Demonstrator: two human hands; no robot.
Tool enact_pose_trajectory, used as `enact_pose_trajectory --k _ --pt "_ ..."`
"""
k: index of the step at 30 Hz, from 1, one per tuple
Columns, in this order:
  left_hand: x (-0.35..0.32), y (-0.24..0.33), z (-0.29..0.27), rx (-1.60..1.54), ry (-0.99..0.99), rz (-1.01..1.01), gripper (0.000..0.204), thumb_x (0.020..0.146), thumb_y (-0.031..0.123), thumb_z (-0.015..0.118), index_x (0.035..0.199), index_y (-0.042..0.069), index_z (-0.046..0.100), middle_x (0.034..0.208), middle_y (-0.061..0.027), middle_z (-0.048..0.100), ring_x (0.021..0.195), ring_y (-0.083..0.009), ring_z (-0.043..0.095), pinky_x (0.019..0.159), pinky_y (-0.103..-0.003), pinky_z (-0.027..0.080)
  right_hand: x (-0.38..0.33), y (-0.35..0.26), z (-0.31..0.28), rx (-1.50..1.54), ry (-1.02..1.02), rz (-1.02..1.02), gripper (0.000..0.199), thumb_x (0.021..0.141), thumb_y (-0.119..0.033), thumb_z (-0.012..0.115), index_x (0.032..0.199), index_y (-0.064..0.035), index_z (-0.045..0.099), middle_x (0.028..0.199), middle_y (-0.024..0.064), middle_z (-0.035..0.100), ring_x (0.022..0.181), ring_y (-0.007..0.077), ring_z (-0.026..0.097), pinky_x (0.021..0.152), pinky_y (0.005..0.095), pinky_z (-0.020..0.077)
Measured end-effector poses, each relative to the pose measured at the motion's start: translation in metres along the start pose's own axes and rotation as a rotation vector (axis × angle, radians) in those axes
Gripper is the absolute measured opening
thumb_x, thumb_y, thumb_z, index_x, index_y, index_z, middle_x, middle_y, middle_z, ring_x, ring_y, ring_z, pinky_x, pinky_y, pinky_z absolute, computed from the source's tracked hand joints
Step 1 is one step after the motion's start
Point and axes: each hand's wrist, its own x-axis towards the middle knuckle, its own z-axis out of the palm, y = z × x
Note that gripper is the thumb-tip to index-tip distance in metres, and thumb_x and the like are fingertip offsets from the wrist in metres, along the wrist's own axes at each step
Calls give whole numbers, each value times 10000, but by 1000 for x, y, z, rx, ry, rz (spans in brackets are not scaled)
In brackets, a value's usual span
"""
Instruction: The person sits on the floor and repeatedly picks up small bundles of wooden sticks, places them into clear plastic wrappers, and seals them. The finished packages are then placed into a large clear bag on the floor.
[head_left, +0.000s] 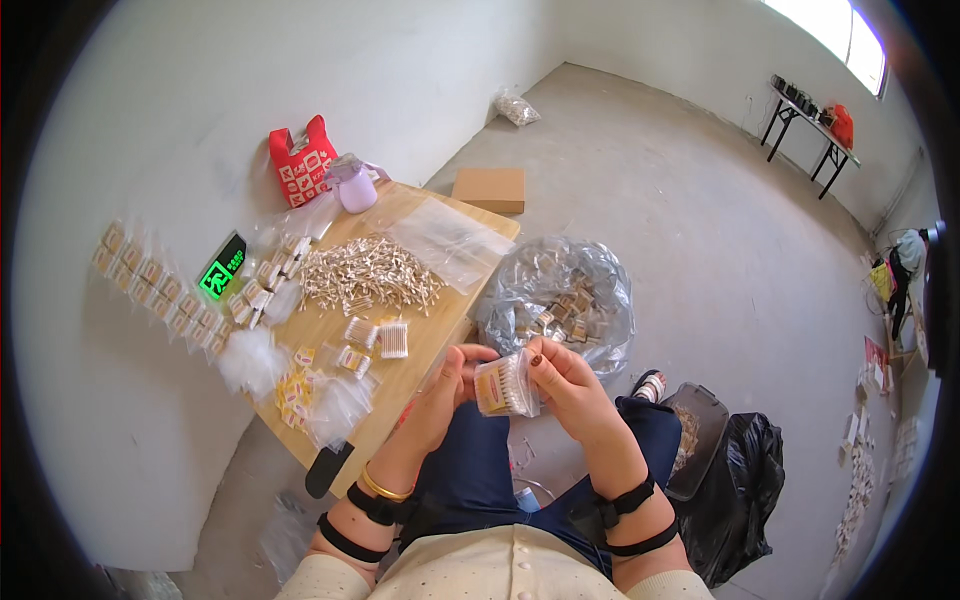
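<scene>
Above my lap, both hands hold a small clear bag of cotton swabs (pixel 508 388) with a yellow label inside. My left hand (pixel 449 392) is closed on its left side, the fingers partly behind it. At the bag's right edge, my right hand (pixel 572 388) pinches the plastic between thumb and fingers. On the wooden table (pixel 415 345) to my left lies a large heap of loose cotton swabs (pixel 365 275). Nearer to me are small bundles of swabs (pixel 393 340), yellow labels (pixel 294 397) and empty clear bags (pixel 342 408).
Beyond my hands, a big clear sack (pixel 610 300) holds several filled packs. A cardboard box (pixel 488 190) sits behind the table, near a lilac bottle (pixel 352 188) and red bag (pixel 301 165). By my right leg are a dark bin (pixel 708 440) and black plastic bag (pixel 745 490).
</scene>
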Motion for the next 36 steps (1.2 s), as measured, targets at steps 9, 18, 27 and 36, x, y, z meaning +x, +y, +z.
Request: enact_pose_trajectory --k 9,18,27,36 --pt "3 8 18 522 138 455 467 1013 449 369 953 38 585 786 -14 589 690 -58 533 619 -194 418 -9 4 -11 2 155 -61 180 993 -241 513 938 -70 522 856 -56 512 813 30 448 751 196 368" --pt "2 5 28 -63 56 -19 436 1008 449 375 905 65 554 755 -18 576 689 -78 553 624 -236 461 -9 12 -11 -228 286 -321 137 997 -179 491 941 -56 468 840 -48 442 756 36 391 686 184 335" --pt "16 -5 37 795 278 634 409 1034 314 359 757 25 440 651 -40 415 613 -144 404 566 -316 344 -8 -4 15 -384 424 -211 226 1023 -243 408 1119 -51 480 830 20 524 693 77 439 633 223 373" --pt "11 -3 45 614 276 521 358 1015 277 434 755 32 446 617 -59 403 582 -139 367 536 -297 339 0 9 12 -580 609 -478 193 1008 -183 431 1005 -27 543 751 37 516 668 103 451 610 248 378"
